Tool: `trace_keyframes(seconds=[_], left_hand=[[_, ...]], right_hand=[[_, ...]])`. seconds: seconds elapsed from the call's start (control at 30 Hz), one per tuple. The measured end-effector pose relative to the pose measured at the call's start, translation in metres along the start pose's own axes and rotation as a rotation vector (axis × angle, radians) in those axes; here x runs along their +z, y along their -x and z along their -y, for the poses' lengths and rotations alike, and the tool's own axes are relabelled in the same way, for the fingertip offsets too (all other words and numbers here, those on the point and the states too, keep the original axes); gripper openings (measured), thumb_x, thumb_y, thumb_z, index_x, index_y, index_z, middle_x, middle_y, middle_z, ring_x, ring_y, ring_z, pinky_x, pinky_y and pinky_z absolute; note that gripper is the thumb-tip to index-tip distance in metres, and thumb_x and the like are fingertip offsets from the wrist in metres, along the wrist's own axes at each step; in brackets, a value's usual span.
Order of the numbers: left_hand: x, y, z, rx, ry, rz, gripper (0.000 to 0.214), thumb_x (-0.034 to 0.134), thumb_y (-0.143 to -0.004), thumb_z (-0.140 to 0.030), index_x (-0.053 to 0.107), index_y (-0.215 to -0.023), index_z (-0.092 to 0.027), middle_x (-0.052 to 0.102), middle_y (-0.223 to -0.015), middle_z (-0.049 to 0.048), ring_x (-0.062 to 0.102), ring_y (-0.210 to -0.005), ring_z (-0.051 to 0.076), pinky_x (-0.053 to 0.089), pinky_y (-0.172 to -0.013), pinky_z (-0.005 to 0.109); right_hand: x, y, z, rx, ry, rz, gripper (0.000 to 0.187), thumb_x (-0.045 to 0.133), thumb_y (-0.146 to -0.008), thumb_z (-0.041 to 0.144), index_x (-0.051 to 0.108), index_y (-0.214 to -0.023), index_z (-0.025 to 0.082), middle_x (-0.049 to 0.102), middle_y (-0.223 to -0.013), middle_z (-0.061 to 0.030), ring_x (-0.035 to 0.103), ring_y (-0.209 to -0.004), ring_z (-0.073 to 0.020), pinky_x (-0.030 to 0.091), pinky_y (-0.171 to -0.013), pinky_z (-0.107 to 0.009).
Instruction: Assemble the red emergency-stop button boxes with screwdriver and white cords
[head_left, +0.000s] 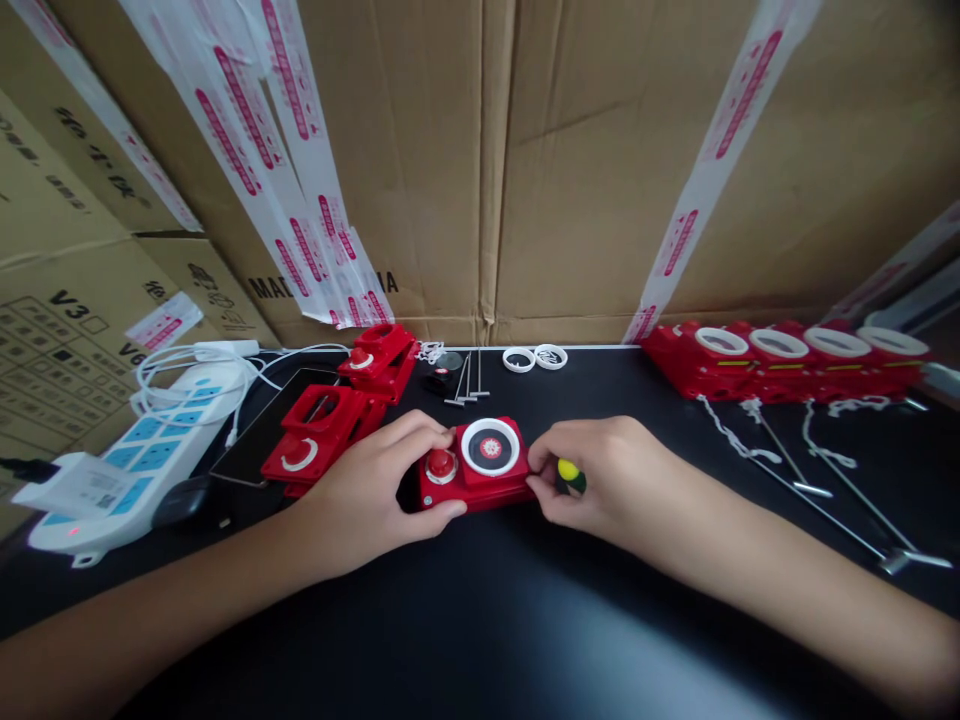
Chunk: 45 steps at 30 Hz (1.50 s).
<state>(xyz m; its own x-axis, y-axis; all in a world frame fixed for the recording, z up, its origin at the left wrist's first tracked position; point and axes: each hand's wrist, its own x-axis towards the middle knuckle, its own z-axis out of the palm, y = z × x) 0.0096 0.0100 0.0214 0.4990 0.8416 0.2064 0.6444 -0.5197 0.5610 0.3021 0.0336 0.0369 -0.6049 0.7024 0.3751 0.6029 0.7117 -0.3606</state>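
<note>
A red break-glass style box (491,488) lies on the black table, with a white ring around a round dark window and a red push button (440,462) at its left. My left hand (390,480) is closed around the box's left end, thumb at the front edge and fingers behind. At the right end my right hand (577,465) is pinched around what looks like a screwdriver (568,470) with a yellow and dark green handle. Its shaft and tip are hidden by my fingers, so I cannot tell whether it enters the box's side.
Red housings (322,430) stand at the left near a white power strip (150,450). Small T-shaped metal rods (469,385) and two white rings (534,358) lie behind. Several assembled red boxes (787,360) with chains and rods stand at right. Cardboard (495,180) walls the back.
</note>
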Motion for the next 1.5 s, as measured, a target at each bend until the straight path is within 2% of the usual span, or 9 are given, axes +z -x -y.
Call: trace_keyframes(seconds=[0.33,0.5,0.67,0.83,1.07,1.17,1.27,1.4,1.5], left_hand=[[0.005,0.004,-0.001,0.019,-0.006,-0.024,0.035,0.081,-0.096,-0.035,0.066,-0.126,-0.025,0.07,-0.133,0.0068,0.075,-0.117,0.028,0.061,-0.104,0.046],[0.011,0.007,0.0,0.035,-0.025,-0.121,0.063,0.088,-0.083,-0.036,0.058,-0.137,-0.025,0.071,-0.135,0.0092,0.073,-0.121,0.034,0.061,-0.105,0.051],[0.012,0.008,-0.005,0.006,0.025,-0.129,0.063,0.088,-0.082,-0.034,0.057,-0.136,-0.027,0.068,-0.134,0.0087,0.07,-0.124,0.033,0.06,-0.106,0.051],[0.014,0.01,-0.01,-0.036,0.034,-0.15,0.057,0.089,-0.078,-0.033,0.06,-0.127,-0.026,0.068,-0.123,0.0068,0.071,-0.113,0.032,0.06,-0.102,0.051],[0.018,0.013,-0.012,-0.007,-0.019,-0.137,0.058,0.088,-0.08,-0.035,0.054,-0.126,-0.025,0.063,-0.118,0.0069,0.07,-0.109,0.032,0.062,-0.093,0.051],[0.02,0.014,-0.009,-0.012,-0.025,-0.121,0.066,0.089,-0.081,-0.037,0.051,-0.133,-0.026,0.062,-0.126,0.0092,0.069,-0.118,0.036,0.063,-0.099,0.055],[0.024,0.018,-0.003,-0.03,0.012,-0.083,0.089,0.093,-0.082,-0.042,0.04,-0.152,-0.03,0.056,-0.148,0.0134,0.066,-0.133,0.04,0.06,-0.112,0.062],[0.029,0.025,0.003,0.036,0.021,-0.104,0.112,0.093,-0.081,-0.044,0.021,-0.167,-0.033,0.035,-0.168,0.0204,0.06,-0.142,0.045,0.06,-0.113,0.068],[0.027,0.027,0.003,0.127,0.034,-0.116,0.102,0.083,-0.084,-0.031,0.023,-0.167,-0.03,0.031,-0.17,0.0222,0.055,-0.147,0.046,0.062,-0.11,0.066]], right_hand=[[0.017,0.004,0.002,0.024,0.066,-0.093,0.016,0.07,-0.065,0.006,0.067,-0.071,0.02,0.073,-0.065,0.0014,0.062,-0.049,-0.0125,0.045,-0.052,-0.024],[0.019,0.001,0.003,0.025,0.074,-0.112,0.018,0.069,-0.064,0.004,0.067,-0.071,0.021,0.073,-0.064,0.0014,0.065,-0.051,-0.0144,0.046,-0.053,-0.025],[0.014,0.002,0.01,0.047,0.017,-0.147,0.022,0.069,-0.068,0.001,0.071,-0.077,0.021,0.073,-0.065,0.0053,0.065,-0.05,-0.0105,0.048,-0.053,-0.021],[0.013,0.008,0.014,0.069,-0.036,-0.186,0.016,0.069,-0.083,0.005,0.073,-0.085,0.021,0.078,-0.08,0.0003,0.071,-0.063,-0.0121,0.053,-0.062,-0.022],[-0.011,0.003,0.018,0.147,-0.092,-0.098,0.013,0.07,-0.086,0.012,0.075,-0.087,0.023,0.078,-0.078,0.0024,0.067,-0.057,-0.012,0.053,-0.057,-0.024],[-0.033,-0.012,-0.003,0.316,-0.013,-0.082,0.005,0.074,-0.09,0.02,0.077,-0.09,0.024,0.081,-0.083,0.0009,0.073,-0.068,-0.0165,0.057,-0.067,-0.027],[-0.045,-0.038,-0.046,0.452,0.1,-0.063,0.001,0.078,-0.092,0.02,0.078,-0.092,0.021,0.081,-0.088,-0.0022,0.077,-0.083,-0.0218,0.06,-0.082,-0.033],[-0.037,-0.072,-0.103,0.575,0.191,0.055,0.026,0.075,-0.107,0.038,0.076,-0.124,0.018,0.078,-0.125,-0.0085,0.077,-0.107,-0.0231,0.066,-0.096,-0.044],[-0.024,-0.085,-0.127,0.597,0.19,0.128,0.037,0.073,-0.109,0.041,0.072,-0.139,0.02,0.073,-0.141,-0.0113,0.075,-0.118,-0.0265,0.066,-0.1,-0.048]])
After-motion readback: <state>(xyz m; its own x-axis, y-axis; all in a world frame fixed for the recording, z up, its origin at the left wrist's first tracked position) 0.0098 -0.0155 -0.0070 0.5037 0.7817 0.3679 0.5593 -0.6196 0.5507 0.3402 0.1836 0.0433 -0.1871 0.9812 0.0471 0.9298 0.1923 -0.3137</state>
